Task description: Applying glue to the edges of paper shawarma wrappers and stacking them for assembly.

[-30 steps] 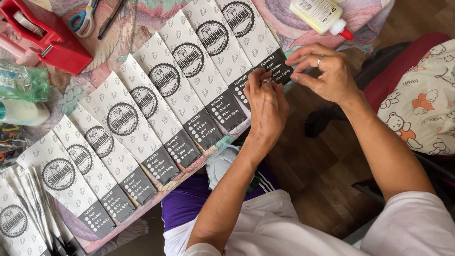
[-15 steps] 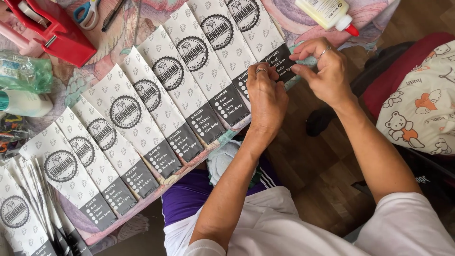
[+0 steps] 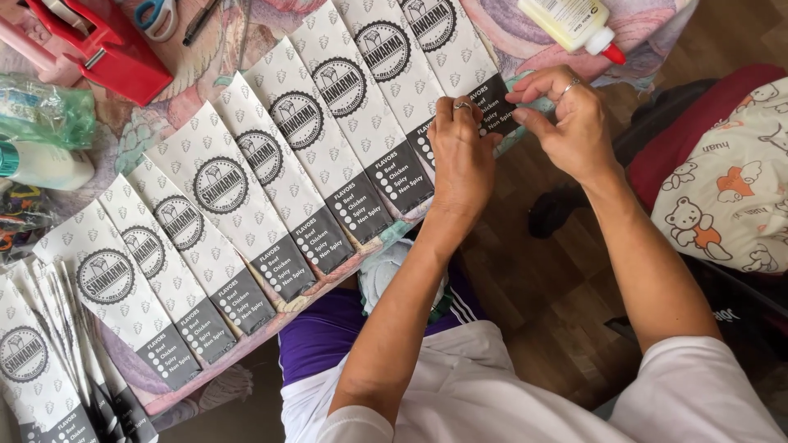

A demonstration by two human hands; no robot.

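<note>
— Left hand [image 3: 462,156]?
— Upper middle of the frame, palm down, fingers curled narrow, pressing on the dark lower end of the rightmost paper sleeve [image 3: 460,49]. Ring on one finger.
— Right hand [image 3: 566,119]?
— Just right of the left, upper right of centre. Thumb and forefinger pinched on the same dark end at the sleeve's right edge; other fingers loosely bent. Also ringed.
— Location of that sleeve?
— Upper middle, last in a slanting row of white paper sleeves [image 3: 271,172] with round black emblems and dark bottom bands, overlapping side by side from lower left to upper right across the surface [image 3: 164,123]. Bottom end at the surface's near edge, under both hands.
— Anything else nearby?
— Glue bottle [image 3: 570,20], pale yellow with red tip, lying at the top right, just above the right hand. Red tool [image 3: 103,45] at upper left, scissors [image 3: 156,15] with blue handles beside it. Crumpled clear plastic bottle [image 3: 45,111] at far left. Loose stack of more sleeves [image 3: 41,361] in the lower left corner. Printed cloth with bears [image 3: 730,189] at the right edge.
</note>
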